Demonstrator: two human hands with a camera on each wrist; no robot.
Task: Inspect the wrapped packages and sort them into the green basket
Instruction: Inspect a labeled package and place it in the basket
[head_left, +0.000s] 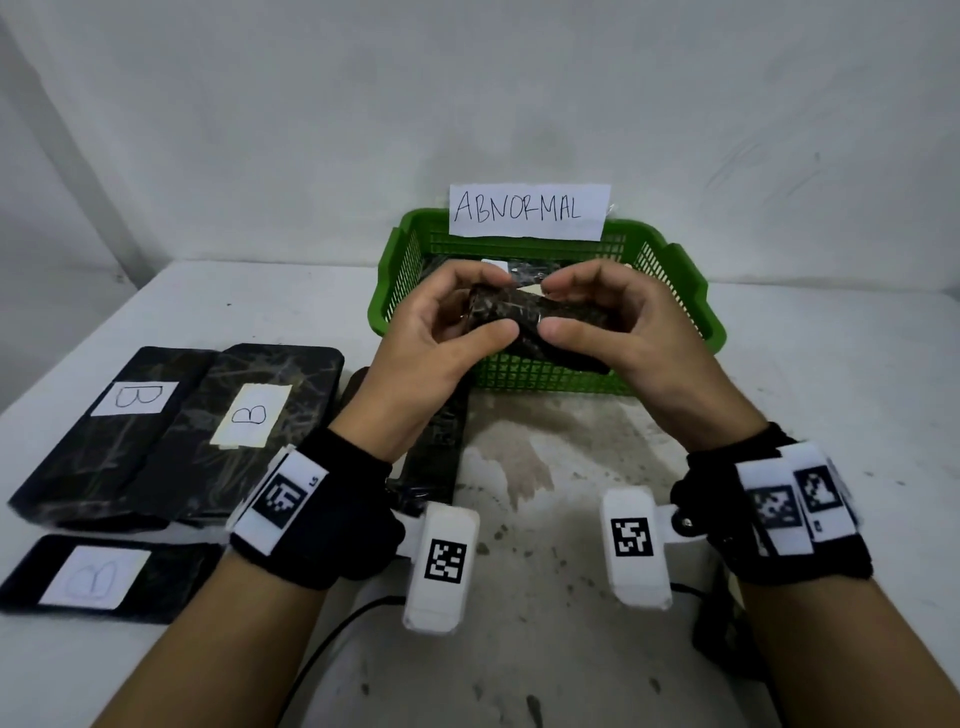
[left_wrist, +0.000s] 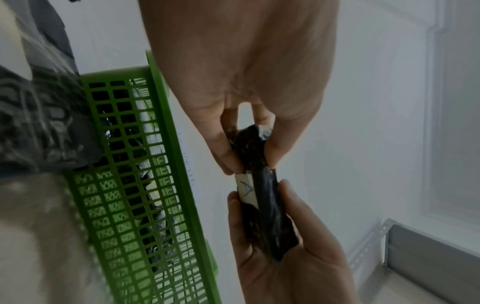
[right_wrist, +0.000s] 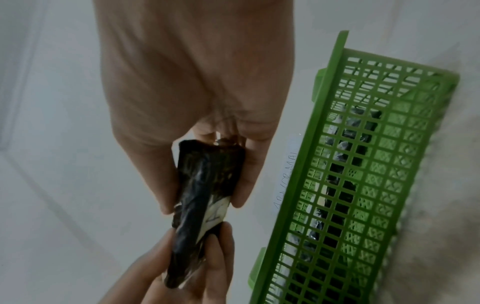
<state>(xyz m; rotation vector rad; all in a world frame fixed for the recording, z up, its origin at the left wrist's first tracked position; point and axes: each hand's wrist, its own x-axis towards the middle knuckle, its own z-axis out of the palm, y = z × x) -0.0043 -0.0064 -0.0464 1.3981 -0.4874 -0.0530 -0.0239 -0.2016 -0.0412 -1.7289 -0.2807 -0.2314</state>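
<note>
Hands together: left hand (head_left: 441, 332) and right hand (head_left: 618, 322) both pinch one black wrapped package (head_left: 524, 312) by its ends, above the green basket (head_left: 696, 306) on the counter (head_left: 831, 374).

On the table (head_left: 779, 364), the basket (head_left: 691, 291) stands far centre, with packages inside and a sign (head_left: 529, 210) on its far wall. 3 labelled packages lie to the left: 2 side by side (head_left: 111, 436) (head_left: 249, 426), 1 nearer (head_left: 104, 577). Both hands (head_left: 431, 332) (head_left: 623, 322) hold 1 package (head_left: 524, 312) above the basket's near wall.
</note>
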